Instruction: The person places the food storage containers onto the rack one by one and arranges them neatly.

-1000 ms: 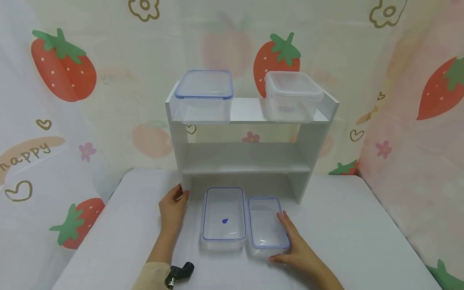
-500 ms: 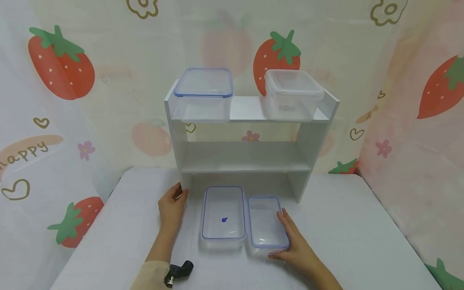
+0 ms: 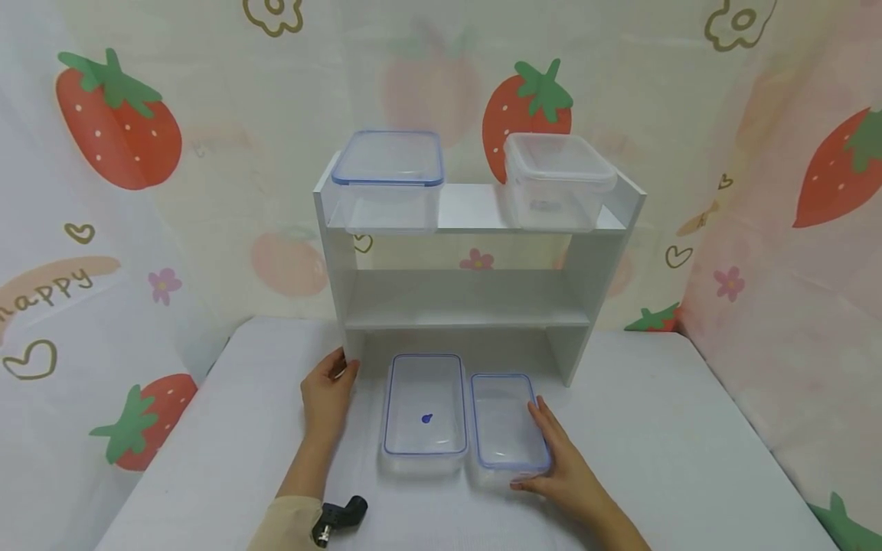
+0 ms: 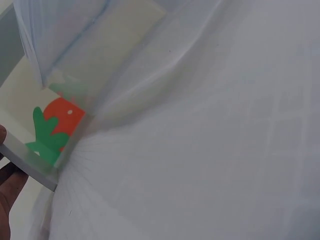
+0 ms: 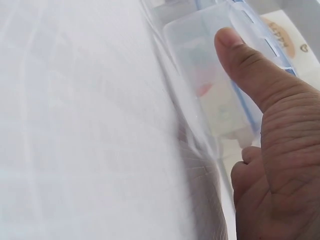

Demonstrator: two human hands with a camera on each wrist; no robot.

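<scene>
My left hand [image 3: 325, 394] grips the lower front edge of the left side panel of a white shelf unit [image 3: 465, 295]. In the left wrist view, the panel edge [image 4: 31, 169] runs between thumb and fingers. A smaller clear food container [image 3: 508, 421] with a blue-rimmed lid stands on the table before the shelf. My right hand [image 3: 568, 471] holds it at its near right corner, fingers along the right side and thumb at the front. The right wrist view shows the thumb against the container's wall [image 5: 192, 55]. Just left of it lies a larger blue-rimmed food container [image 3: 423, 390].
On the shelf's top board stand a blue-lidded clear container [image 3: 389, 164] at left and a white-lidded one [image 3: 560, 180] at right. A black angled fitting [image 3: 344, 516] sits at the left wrist. A white cloth [image 3: 689, 459] covers the table; a strawberry-print curtain [image 3: 427, 46] hangs behind.
</scene>
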